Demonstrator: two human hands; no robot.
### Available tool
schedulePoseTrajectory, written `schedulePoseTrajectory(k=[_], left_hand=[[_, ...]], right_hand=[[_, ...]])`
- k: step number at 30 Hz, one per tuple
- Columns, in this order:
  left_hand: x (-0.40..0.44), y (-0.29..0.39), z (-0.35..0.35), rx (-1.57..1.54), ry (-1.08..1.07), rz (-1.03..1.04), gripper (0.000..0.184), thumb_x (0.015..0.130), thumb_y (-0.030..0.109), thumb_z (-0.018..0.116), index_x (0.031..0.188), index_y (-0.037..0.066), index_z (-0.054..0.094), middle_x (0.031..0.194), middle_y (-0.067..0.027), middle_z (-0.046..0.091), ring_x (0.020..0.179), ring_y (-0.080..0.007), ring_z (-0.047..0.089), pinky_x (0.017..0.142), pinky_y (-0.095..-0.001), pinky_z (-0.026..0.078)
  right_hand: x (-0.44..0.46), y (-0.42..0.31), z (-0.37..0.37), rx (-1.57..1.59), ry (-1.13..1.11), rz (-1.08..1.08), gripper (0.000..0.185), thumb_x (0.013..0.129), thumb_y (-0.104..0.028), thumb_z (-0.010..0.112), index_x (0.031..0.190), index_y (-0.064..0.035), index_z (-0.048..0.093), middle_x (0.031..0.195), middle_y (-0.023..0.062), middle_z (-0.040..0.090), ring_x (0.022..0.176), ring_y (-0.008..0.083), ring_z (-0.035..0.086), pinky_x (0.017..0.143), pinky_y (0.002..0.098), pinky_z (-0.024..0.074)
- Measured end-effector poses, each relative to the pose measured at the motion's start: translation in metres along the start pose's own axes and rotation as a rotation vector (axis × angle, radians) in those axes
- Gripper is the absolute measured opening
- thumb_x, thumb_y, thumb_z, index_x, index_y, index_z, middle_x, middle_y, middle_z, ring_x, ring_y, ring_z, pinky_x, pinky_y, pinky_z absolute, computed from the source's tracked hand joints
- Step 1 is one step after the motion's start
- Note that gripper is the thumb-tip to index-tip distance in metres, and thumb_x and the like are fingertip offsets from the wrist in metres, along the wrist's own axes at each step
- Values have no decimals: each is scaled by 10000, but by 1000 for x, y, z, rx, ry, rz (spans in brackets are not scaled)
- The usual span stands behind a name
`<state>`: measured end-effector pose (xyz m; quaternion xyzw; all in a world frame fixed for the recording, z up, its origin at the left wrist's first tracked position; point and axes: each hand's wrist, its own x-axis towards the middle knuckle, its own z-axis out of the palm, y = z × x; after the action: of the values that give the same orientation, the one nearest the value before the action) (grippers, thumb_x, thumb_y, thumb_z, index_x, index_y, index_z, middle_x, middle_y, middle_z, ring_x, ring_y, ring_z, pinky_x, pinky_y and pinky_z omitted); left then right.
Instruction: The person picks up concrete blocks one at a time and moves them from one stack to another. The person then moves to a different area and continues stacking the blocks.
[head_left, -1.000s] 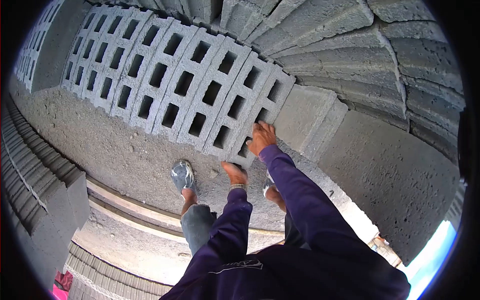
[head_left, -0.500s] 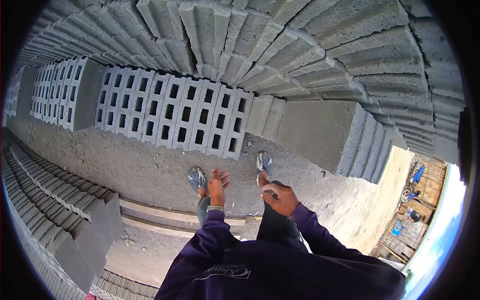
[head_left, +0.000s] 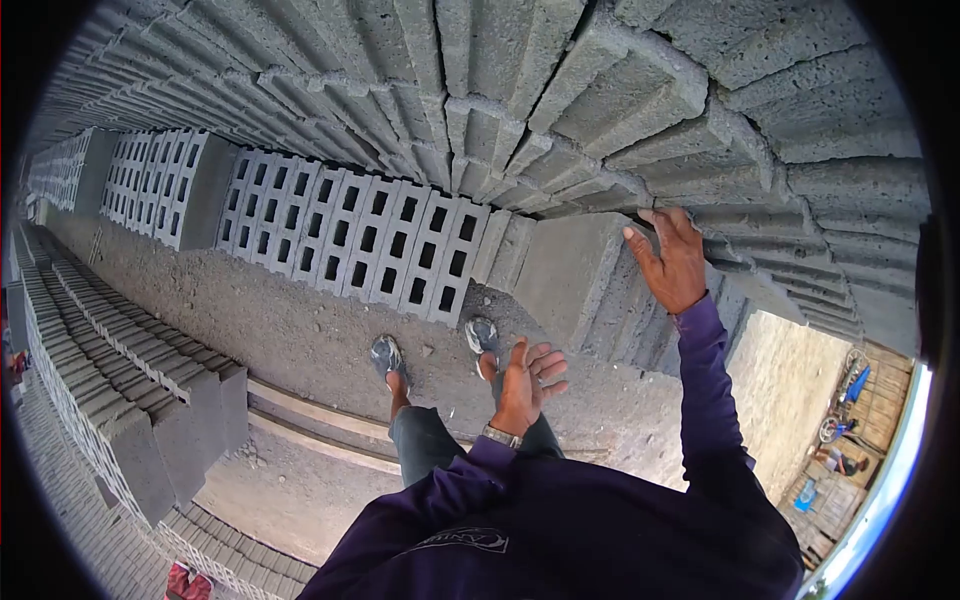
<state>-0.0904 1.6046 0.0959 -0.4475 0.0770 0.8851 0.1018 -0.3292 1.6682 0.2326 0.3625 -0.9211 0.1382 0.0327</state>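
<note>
My right hand [head_left: 674, 262] rests on the top edge of a stack of concrete blocks [head_left: 570, 275] at centre right, its thumb and fingers apart over one block's end. My left hand [head_left: 525, 388] hangs in front of my body with its fingers spread and nothing in it. Left of the stack, a row of hollow blocks [head_left: 370, 242] stands with the holes facing up, beyond my feet. Whether the right fingers grip a block from behind is hidden.
A tall wall of stacked blocks [head_left: 500, 90] runs along the far side. More stacked blocks [head_left: 150, 440] stand at the left. Two wooden planks [head_left: 325, 410] lie on the ground behind my feet. A person [head_left: 845, 462] and a motorcycle [head_left: 850, 385] are far right.
My right hand has gone from the row of hollow blocks, past my body, up to the stack on the right. My left hand has come off the row and opened.
</note>
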Motion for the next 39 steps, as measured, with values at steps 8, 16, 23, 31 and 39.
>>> schedulePoseTrajectory(k=[8, 16, 23, 31, 39], left_hand=[[-15, -17, 49, -264, 43, 111, 833, 860, 587, 542, 1409, 101, 147, 1310, -125, 355, 1163, -319, 457, 966, -530, 344], [-53, -7, 96, -254, 325, 267, 636, 956, 458, 452, 1432, 65, 297, 1380, -42, 377, 1166, -180, 395, 997, -380, 304], [-43, -33, 6, -284, 282, 438, 420, 994, 327, 390, 1300, 47, 462, 1289, -66, 529, 1181, -225, 513, 1014, -389, 386], [-40, -48, -61, -494, 362, 317, 307, 909, 325, 553, 1034, 45, 559, 876, -17, 599, 714, -106, 587, 561, -235, 459], [-60, -21, -46, -353, 450, 289, 383, 893, 369, 532, 1040, 17, 568, 923, -61, 589, 805, -158, 558, 679, -290, 433]], right_hand=[[-10, -2, 26, -44, -49, 31, 520, 862, -450, 628, 1112, 3, 584, 1081, 169, 601, 1040, 335, 536, 960, 463, 338], [-25, -35, 15, 12, -71, 9, 553, 828, -490, 654, 1076, -1, 578, 1051, 177, 589, 1035, 355, 505, 963, 474, 325], [-33, -60, 4, 358, -275, -40, 338, 832, -341, 696, 910, -26, 602, 851, 102, 579, 815, 252, 521, 839, 430, 369], [10, 19, 114, 180, -1165, 31, 473, 776, -322, 644, 1101, 19, 615, 1030, 169, 644, 999, 261, 602, 875, 306, 452], [35, -35, 112, 126, -1508, 52, 894, 661, -487, 708, 1315, 70, 464, 1365, 251, 463, 1296, 324, 420, 1076, 302, 321]])
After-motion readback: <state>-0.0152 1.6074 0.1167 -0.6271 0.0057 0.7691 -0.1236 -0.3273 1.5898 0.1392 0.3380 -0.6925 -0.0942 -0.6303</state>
